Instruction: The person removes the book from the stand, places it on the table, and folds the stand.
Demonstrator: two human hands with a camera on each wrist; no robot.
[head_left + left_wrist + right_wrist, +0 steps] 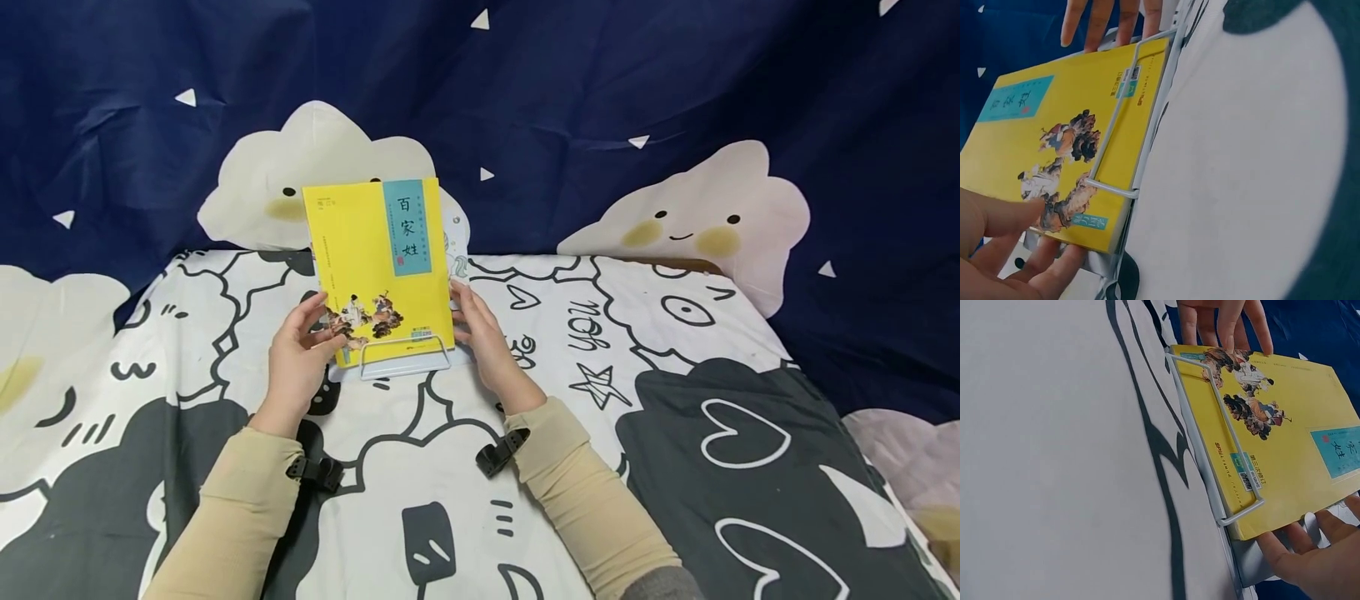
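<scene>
A yellow book (360,250) with a blue title panel and painted figures leans upright on a white book stand (405,367). The stand's wire lip (1230,425) crosses the lower front cover. My left hand (300,354) grips the book's lower left edge, thumb over the front cover and fingers round the side, partly hidden. On the opposite side, my right hand (483,337) rests against the book's right edge with its fingers fairly straight. Behind the book, a white printed panel (457,229) shows at the right; most of it is hidden.
A white and dark grey cartoon-patterned cloth (465,467) covers the table. Behind it hangs a navy curtain (562,92) with smiling clouds and small white triangles. Black wrist straps (501,452) sit over the beige sleeves.
</scene>
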